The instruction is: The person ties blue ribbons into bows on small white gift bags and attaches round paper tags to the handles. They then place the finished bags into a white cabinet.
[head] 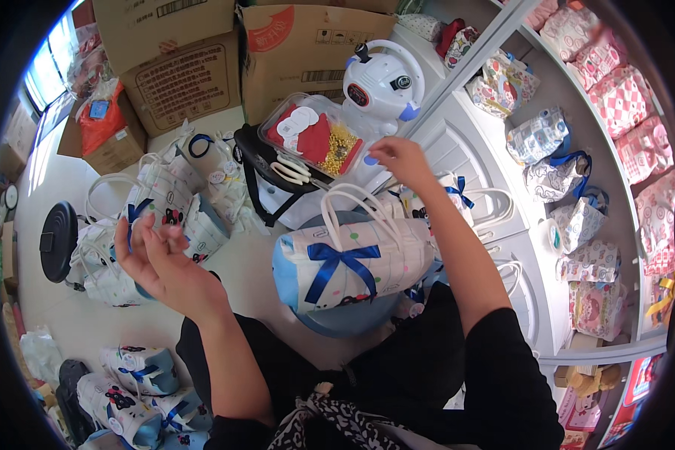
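Observation:
A white printed fabric bag (402, 259) with a light-blue end, white handles and a blue ribbon bow (342, 260) lies on its side before me on a round blue support (346, 326). My left hand (171, 270) is raised to its left, palm up, fingers apart and holding nothing. Beyond the bag, my right hand (400, 160) hovers beside a clear plastic box (365, 147), fingers curled close together. I cannot tell whether something small is between them. The box holds red material (309, 140), round white tags (298, 121) and small gold pieces (340, 149). Light-handled scissors (291, 170) lie by its near edge.
The box rests on a white ride-on toy with a steering wheel (385, 81). Similar bags (152, 191) gather at left and lower left (124, 405). Cardboard boxes (315, 53) stand behind. Shelves of patterned bags (540, 135) and white cabinet doors (444, 135) line the right.

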Motion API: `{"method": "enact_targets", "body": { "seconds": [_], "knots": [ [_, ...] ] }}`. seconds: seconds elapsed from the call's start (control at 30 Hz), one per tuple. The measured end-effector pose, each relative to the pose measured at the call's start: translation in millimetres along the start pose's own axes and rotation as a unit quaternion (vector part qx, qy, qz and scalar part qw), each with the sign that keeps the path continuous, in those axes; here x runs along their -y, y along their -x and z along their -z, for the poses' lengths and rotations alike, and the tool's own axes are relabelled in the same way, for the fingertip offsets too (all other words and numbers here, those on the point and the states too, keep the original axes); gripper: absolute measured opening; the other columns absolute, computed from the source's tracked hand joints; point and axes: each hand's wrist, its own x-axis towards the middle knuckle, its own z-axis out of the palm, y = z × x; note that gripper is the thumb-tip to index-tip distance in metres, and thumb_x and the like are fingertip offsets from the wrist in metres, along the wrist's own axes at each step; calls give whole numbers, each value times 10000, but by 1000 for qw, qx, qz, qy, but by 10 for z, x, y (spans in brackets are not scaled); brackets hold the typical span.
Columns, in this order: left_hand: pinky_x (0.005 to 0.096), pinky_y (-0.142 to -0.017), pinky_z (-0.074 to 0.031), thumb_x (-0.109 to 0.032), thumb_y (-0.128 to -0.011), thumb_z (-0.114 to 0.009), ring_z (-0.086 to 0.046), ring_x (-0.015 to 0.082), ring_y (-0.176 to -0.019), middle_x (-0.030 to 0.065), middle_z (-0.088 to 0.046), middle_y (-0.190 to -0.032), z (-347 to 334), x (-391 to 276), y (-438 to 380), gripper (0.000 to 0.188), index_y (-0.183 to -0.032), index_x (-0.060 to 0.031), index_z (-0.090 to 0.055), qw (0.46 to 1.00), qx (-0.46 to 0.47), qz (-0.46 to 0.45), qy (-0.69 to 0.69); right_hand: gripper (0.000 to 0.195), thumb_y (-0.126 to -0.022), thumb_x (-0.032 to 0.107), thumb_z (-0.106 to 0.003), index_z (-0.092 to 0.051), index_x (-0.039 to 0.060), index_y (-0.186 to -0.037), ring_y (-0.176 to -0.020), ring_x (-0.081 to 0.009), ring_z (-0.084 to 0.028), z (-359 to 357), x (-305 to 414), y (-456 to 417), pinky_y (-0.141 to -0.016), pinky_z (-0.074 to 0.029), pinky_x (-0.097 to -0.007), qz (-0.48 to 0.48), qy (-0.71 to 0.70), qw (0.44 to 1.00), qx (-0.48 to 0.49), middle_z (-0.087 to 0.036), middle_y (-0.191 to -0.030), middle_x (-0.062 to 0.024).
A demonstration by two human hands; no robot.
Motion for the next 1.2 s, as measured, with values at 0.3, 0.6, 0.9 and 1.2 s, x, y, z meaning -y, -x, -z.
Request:
{"method": "enact_targets", "body": {
  "seconds": [0.3,0.6,0.9,1.2],
  "knots": [
    [213,-640,-345,-118,-984,-507,-459,69,-714,26,-575,-1060,13,85,-136,260,-1238,-76,-473,993,-45,96,43,224,-769,171,-691,-710,41,-951,-982,-353,-642,-912,-837,-963,-862,-532,-434,-7,374,916,147,-655,-1049,-202],
    [218,-639,-345,-99,-985,-498,-445,78,-712,34,-564,-1048,42,289,-339,262,-1244,-63,-482,990,-16,128,56,152,-806,88,-608,-672,-11,-901,-985,-342,-650,-1181,-1023,-1030,-856,-541,-435,38,441,889,116,-646,-1082,-212],
    [223,-642,-357,-88,-979,-489,-453,78,-713,23,-558,-1022,116,328,-415,247,-1224,-55,-500,984,4,160,72,137,-870,-11,-510,-572,-8,-992,-885,-263,-672,-1066,-215,-1268,-724,-549,-370,-258,-405,876,34,-666,-988,-178],
    [224,-691,-374,-94,-965,-501,-462,76,-742,22,-566,-1054,161,302,-414,284,-1245,-47,-491,970,64,214,94,414,-948,288,-496,-539,21,-1262,-940,-310,-668,-1492,-575,-1704,-780,-540,-424,118,176,975,69,-681,-1057,-206]
  ]
}}
